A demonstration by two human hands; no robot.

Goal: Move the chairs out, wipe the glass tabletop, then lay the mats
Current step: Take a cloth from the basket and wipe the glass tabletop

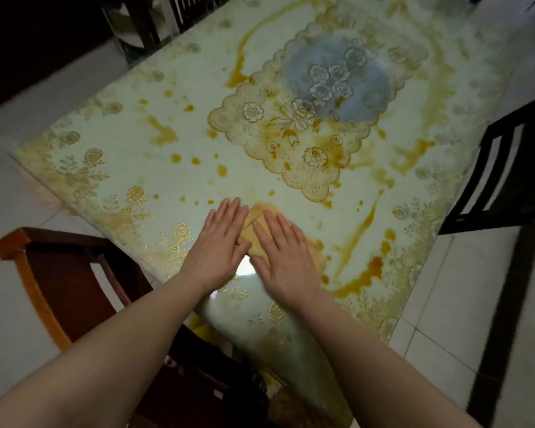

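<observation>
A: Head view, so where does the job stand?

B: Mid-wipe, I'd judge. The left hand (221, 242) and right hand (283, 254) lie flat, fingers straight and loosely spread, both pressing a yellowish cloth (255, 230) onto the glass tabletop (130, 143) near its closest end. Orange-brown stains (164, 132) are scattered across most of the glass, with long streaks (355, 230) to the right, so most of the wiping is left.

A: And the mats?

B: One lace-edged mat (294, 118) lies in the middle of the table, itself spotted. It sits on the soiled glass, so I'd say proper laying is still to come.

A: Chairs?

B: A brown chair (53, 273) stands at the near-left corner, just beside the table edge; a dark chair (504, 168) stands at the right edge, angled away; another chair back (186, 10) shows at the far end.

A: Room to move?

B: Open glass ahead and left of the cloth. The mat lies just beyond the fingertips, and the right edge is near the long streaks, so a sweep that way risks pushing the mess off onto the floor tiles (439, 335)
</observation>
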